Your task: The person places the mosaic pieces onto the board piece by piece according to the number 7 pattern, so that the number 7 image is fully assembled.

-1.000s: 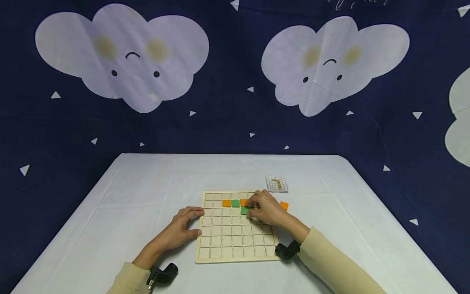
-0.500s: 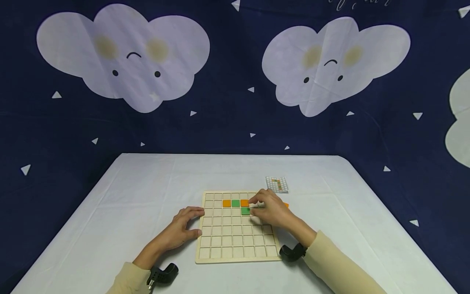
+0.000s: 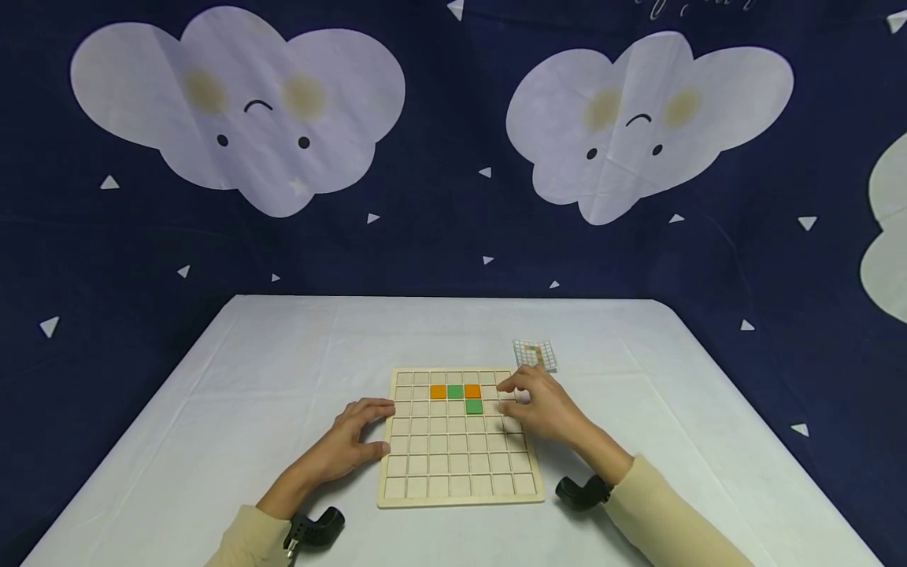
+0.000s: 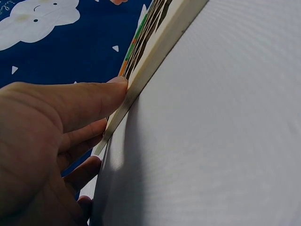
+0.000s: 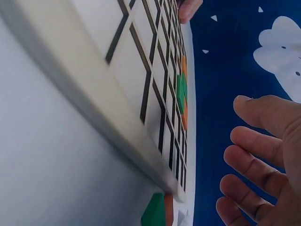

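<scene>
A wooden grid board (image 3: 446, 500) lies flat on the table. On it, an orange tile (image 3: 438, 392), a green tile (image 3: 455, 392) and another orange tile (image 3: 472, 391) form a row, with a second green tile (image 3: 474, 407) in front of the row's right end. My left hand (image 3: 347, 441) rests thumb and fingertips against the board's left edge; the left wrist view shows its thumb (image 4: 99, 101) on the rim. Over the board's right edge hovers my right hand (image 3: 542, 405), fingers apart and holding nothing.
Behind the right hand lies a small printed pattern card (image 3: 534, 350), partly covered. In the right wrist view a loose green tile (image 5: 153, 212) and a loose orange tile (image 5: 169, 209) lie beside the board; the head view hides them. White cloth (image 3: 283, 354) covers the table.
My right hand has drawn back rightward from the tiles, baring the front green tile and the right orange one. It now hides the loose orange tile. The left hand stays put.
</scene>
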A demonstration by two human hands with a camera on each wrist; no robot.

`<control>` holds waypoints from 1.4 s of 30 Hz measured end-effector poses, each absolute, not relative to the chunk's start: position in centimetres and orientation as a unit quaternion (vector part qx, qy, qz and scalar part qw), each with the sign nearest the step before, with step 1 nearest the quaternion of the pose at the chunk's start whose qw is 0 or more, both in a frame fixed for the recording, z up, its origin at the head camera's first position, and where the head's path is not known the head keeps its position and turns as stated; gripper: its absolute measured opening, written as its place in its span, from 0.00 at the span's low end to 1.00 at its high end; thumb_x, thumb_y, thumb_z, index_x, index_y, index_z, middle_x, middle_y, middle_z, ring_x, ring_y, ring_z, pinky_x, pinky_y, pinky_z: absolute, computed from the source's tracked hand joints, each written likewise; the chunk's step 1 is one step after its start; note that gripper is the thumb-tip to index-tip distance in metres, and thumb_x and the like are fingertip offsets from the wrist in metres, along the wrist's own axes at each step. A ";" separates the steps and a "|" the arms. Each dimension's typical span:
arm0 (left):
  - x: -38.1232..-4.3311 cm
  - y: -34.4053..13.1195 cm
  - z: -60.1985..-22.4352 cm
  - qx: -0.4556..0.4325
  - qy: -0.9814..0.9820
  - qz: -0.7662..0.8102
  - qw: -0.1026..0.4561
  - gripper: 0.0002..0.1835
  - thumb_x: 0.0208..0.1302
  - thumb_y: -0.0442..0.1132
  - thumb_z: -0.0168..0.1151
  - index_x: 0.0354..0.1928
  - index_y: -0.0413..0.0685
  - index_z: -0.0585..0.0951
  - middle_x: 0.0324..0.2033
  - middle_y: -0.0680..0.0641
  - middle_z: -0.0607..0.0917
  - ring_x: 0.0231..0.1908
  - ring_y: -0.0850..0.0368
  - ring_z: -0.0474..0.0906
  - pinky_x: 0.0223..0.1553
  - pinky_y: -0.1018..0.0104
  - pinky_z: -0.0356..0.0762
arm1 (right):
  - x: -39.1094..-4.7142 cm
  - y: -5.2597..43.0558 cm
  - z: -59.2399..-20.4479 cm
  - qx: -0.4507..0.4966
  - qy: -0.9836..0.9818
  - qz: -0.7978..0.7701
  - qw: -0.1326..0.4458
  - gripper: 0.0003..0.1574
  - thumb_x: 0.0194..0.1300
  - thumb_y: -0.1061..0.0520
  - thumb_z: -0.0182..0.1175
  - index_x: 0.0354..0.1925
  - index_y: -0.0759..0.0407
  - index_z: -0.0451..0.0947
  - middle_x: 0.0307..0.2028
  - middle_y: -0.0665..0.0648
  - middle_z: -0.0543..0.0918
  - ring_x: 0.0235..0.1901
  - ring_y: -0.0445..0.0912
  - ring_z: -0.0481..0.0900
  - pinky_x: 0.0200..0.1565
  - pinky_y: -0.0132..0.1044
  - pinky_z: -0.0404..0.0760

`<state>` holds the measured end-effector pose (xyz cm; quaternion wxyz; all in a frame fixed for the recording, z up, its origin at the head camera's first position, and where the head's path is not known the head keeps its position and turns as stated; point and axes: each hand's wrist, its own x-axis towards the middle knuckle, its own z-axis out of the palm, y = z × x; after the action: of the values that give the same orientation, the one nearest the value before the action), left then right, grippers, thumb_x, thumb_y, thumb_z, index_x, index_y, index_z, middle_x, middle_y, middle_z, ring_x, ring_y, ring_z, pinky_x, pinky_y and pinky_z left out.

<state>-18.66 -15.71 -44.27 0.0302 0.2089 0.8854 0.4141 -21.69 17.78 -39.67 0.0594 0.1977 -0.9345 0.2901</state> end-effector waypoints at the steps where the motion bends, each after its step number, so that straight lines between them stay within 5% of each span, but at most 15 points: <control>1: -18.7 -15.7 -44.3 0.208 0.885 0.414 0.031 0.27 0.54 0.39 0.68 0.58 0.45 0.75 0.62 0.47 0.72 0.66 0.42 0.59 0.63 0.38 0.52 | -21.6 18.0 -39.7 0.199 -0.934 0.289 0.063 0.15 0.53 0.53 0.67 0.42 0.53 0.83 0.39 0.49 0.80 0.46 0.48 0.76 0.66 0.54 0.62; 5: -18.6 -15.7 -44.3 0.207 0.886 0.414 0.031 0.27 0.54 0.39 0.68 0.58 0.45 0.75 0.62 0.47 0.72 0.66 0.42 0.59 0.63 0.38 0.52 | -21.3 18.9 -39.7 0.193 -0.936 0.288 0.067 0.16 0.54 0.52 0.68 0.42 0.55 0.83 0.41 0.49 0.80 0.43 0.46 0.74 0.50 0.45 0.76; 8: -18.6 -15.7 -44.3 0.207 0.886 0.415 0.032 0.27 0.54 0.39 0.68 0.58 0.45 0.75 0.62 0.47 0.72 0.66 0.42 0.59 0.63 0.38 0.52 | -21.2 19.5 -39.7 0.178 -0.937 0.294 0.061 0.17 0.54 0.52 0.68 0.43 0.54 0.83 0.42 0.48 0.80 0.41 0.45 0.72 0.40 0.37 0.73; 42: -18.7 -15.6 -44.3 0.206 0.885 0.416 0.033 0.27 0.54 0.38 0.68 0.58 0.45 0.75 0.62 0.48 0.72 0.65 0.43 0.59 0.63 0.38 0.52 | -21.1 24.4 -41.1 0.131 -0.952 0.264 0.086 0.17 0.53 0.52 0.68 0.43 0.53 0.84 0.39 0.49 0.81 0.43 0.47 0.73 0.44 0.42 0.72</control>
<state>-18.65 -15.64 -44.27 0.0327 0.2062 0.8851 0.4159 -21.11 24.42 -41.10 0.0855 0.1314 -0.9517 0.2639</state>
